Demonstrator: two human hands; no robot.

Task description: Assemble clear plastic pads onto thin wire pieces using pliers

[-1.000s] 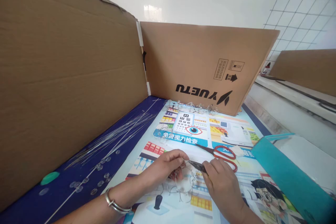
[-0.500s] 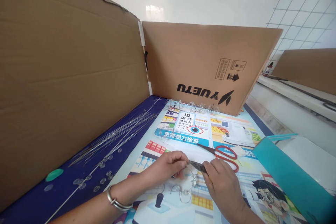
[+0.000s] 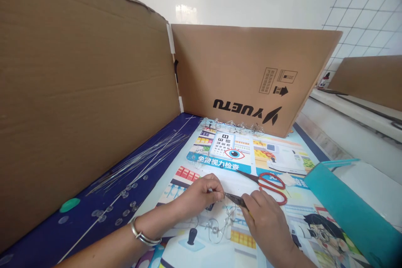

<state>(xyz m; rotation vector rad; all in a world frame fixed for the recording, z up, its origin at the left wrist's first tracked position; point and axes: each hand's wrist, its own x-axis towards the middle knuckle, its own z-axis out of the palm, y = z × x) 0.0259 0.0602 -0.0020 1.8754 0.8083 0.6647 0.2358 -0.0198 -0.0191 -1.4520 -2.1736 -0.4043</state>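
Observation:
My right hand (image 3: 264, 217) is closed around the handles of a pair of pliers (image 3: 236, 199), whose dark jaws point left. The jaw tips meet the fingertips of my left hand (image 3: 209, 192), which is pinched on thin wire there; the pinched end itself is hidden by the fingers. From this spot a bent wire with clear beads (image 3: 215, 230) hangs in loops below both hands, over the printed mat. Just beyond my right hand lies a pair of scissors (image 3: 266, 182) with red handles, blades pointing left.
Straight wires (image 3: 147, 155) and several clear beads (image 3: 125, 194) lie on the blue surface at left, near a green disc (image 3: 69, 205). Cardboard panels (image 3: 251, 67) stand at the back and left. Beaded wire pieces (image 3: 241, 127) lie along the back panel. A teal box (image 3: 348, 209) is at right.
The hanging beaded wire has shifted and turned slightly below my hands. Both hands keep nearly the same pose, and the whole view has moved a little.

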